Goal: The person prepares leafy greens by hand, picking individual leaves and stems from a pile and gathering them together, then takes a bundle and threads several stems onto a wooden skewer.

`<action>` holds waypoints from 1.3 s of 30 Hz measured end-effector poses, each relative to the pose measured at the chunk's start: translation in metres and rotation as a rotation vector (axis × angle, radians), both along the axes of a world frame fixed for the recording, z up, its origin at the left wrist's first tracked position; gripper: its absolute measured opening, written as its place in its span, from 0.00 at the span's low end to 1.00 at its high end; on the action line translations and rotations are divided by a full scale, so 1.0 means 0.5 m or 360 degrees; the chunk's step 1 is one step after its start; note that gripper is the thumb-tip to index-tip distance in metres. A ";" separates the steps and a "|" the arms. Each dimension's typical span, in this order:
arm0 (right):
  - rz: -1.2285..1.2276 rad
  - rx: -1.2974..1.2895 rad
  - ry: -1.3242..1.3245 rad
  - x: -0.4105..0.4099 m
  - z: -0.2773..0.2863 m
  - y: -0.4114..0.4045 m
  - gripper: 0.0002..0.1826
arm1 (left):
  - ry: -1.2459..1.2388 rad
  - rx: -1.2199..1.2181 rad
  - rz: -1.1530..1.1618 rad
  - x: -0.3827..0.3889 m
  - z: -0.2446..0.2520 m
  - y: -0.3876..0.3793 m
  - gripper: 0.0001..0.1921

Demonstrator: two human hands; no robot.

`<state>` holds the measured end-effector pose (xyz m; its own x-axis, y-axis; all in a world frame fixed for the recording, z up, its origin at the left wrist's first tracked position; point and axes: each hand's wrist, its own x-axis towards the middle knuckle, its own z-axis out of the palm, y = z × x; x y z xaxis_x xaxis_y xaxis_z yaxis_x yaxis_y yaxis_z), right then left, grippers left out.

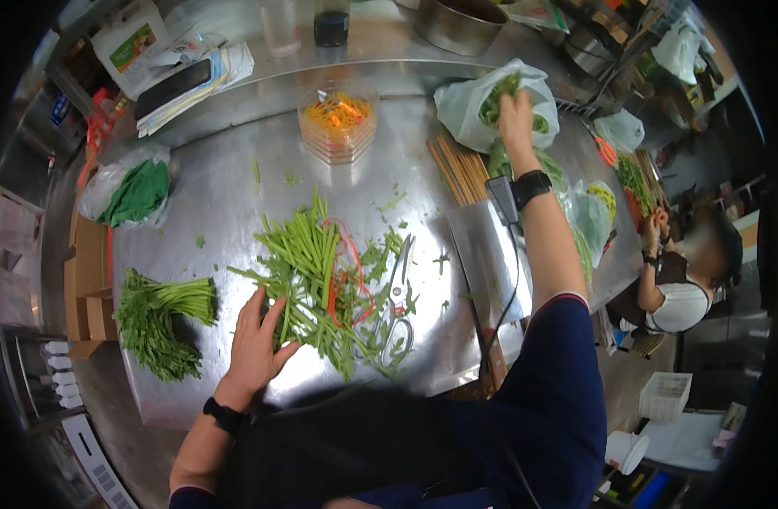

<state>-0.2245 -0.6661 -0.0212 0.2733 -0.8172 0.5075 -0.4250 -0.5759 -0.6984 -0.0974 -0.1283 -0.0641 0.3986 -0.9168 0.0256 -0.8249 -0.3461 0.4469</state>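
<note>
My left hand [256, 343] rests with fingers apart at the left edge of a loose pile of cut green stems and leaves [303, 245]. A red string [363, 289] loops over that pile. Scissors [398, 292] lie at its right, blades away from me and slightly parted. Farther off, my right hand [517, 121] reaches into the mouth of a whitish plastic bag [462, 108] of leafy greens [508, 86]. Its fingertips are among the leaves, so their grip is hidden. A neat bunch of leafy greens [160, 318] lies left of my left hand.
A cleaver [484, 254] and wooden skewers [462, 168] lie under my right arm. Clear containers with orange-yellow shreds [338, 124] stand at the back. Left sits a bag with green cloth [137, 191]. Orange-handled scissors [605, 151] lie far right, near a co-worker [681, 299].
</note>
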 end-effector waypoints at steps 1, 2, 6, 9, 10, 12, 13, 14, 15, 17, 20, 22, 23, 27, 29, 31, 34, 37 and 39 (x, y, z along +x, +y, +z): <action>-0.0053 0.0497 0.0020 0.002 -0.031 -0.063 0.14 | 0.0034 -0.0001 0.0010 0.003 -0.006 0.010 0.37; -0.0108 0.0995 0.0042 -0.004 -0.059 -0.129 0.16 | 0.0070 0.0000 0.0018 0.004 -0.011 0.018 0.37; -0.0294 0.0227 0.0848 -0.049 -0.031 -0.274 0.16 | 0.0045 -0.0056 0.0130 -0.005 -0.021 0.039 0.34; -0.0077 0.0121 0.1580 -0.048 0.016 -0.260 0.18 | 0.0002 -0.0065 0.0132 -0.002 -0.028 0.040 0.33; -0.0092 -0.0218 0.1524 -0.062 0.026 -0.230 0.18 | -0.0006 -0.0081 0.0139 -0.002 -0.029 0.041 0.33; -0.0349 -0.0483 0.1499 -0.105 0.079 -0.215 0.20 | -0.0037 -0.0057 0.0092 0.002 -0.023 0.035 0.32; -0.0288 -0.0176 0.1444 -0.103 0.114 -0.188 0.19 | -0.0023 -0.0067 0.0097 0.001 -0.025 0.038 0.32; -0.0229 0.0129 0.1375 -0.104 0.149 -0.154 0.18 | -0.0017 -0.0079 0.0103 0.002 -0.023 0.040 0.32; -0.0209 0.0136 0.1382 -0.107 0.155 -0.124 0.18 | -0.0012 -0.0064 0.0118 0.003 -0.024 0.042 0.32; 0.0203 0.0658 0.0522 -0.121 0.157 -0.047 0.17 | -0.0020 -0.0120 0.0088 0.005 -0.029 0.039 0.32; 0.0660 0.0611 0.0309 -0.107 0.163 0.161 0.14 | 0.0036 -0.0206 0.0111 -0.002 -0.023 0.038 0.31; 0.0994 0.0628 0.0697 -0.089 0.128 0.308 0.14 | 0.0046 -0.0236 0.0082 0.001 -0.025 0.040 0.31; 0.1198 0.0612 0.0742 -0.076 0.107 0.401 0.15 | 0.0034 -0.0231 0.0100 0.004 -0.021 0.042 0.31; 0.1646 0.0075 0.0987 -0.040 0.014 0.640 0.16 | -0.0063 -0.0223 0.0110 -0.008 0.001 0.076 0.31; 0.1496 0.0026 0.0891 -0.025 -0.009 0.706 0.21 | -0.0096 -0.0224 0.0120 -0.012 0.004 0.097 0.32; 0.1425 -0.0056 0.0886 -0.005 -0.026 0.740 0.22 | -0.0098 -0.0192 0.0130 -0.014 0.002 0.124 0.32; 0.1119 -0.0283 0.0829 0.027 -0.090 0.729 0.24 | -0.0032 -0.0219 0.0179 -0.021 -0.008 0.149 0.32; 0.1131 0.0038 0.0820 0.056 -0.096 0.648 0.25 | 0.0058 -0.0303 0.0224 -0.024 -0.018 0.163 0.32; 0.1084 0.0756 0.0888 0.069 -0.081 0.603 0.26 | 0.0053 -0.0313 0.0231 -0.023 -0.024 0.168 0.31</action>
